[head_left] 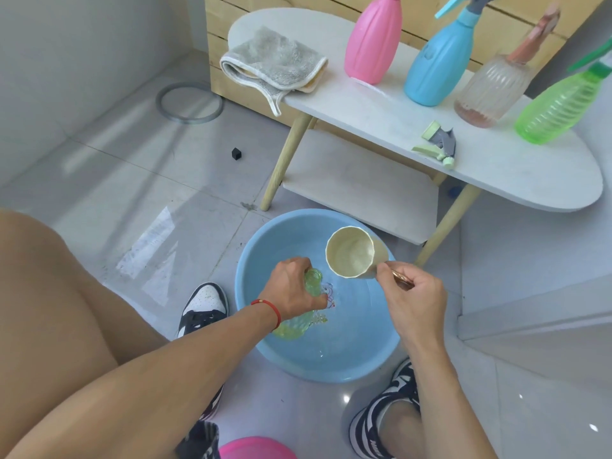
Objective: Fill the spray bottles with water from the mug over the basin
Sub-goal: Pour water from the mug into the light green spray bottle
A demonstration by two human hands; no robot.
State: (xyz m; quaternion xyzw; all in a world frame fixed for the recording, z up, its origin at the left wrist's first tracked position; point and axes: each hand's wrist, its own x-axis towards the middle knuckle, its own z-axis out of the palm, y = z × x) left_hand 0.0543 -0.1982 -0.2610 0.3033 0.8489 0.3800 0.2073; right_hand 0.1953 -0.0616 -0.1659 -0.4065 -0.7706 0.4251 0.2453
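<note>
The small yellow-green bottle point(299, 313) sits low in the centre of the frame, over the blue basin point(251, 286), its open neck tilted up toward the cream mug point(352, 253) just above and to its right. It looks like thin ribbed plastic: light when empty, likely to flex under a hard squeeze, and slippery once wet, so a hold high on the shoulder near the neck seems soundest. The left hand point(293, 291) grips it there, fingers curled round the upper body. The right hand point(410, 293) pinches the mug's handle, the mug tipped with its mouth facing the camera; it appears rigid and will be heavier when full. Whether water is flowing I cannot tell. On the white table point(513, 180), upper right, stand pink point(374, 44), blue point(440, 61), clear point(490, 91) and green point(559, 107) bottles beside a loose spray head point(437, 144); a grey cloth point(275, 64) lies at its left end.
</note>
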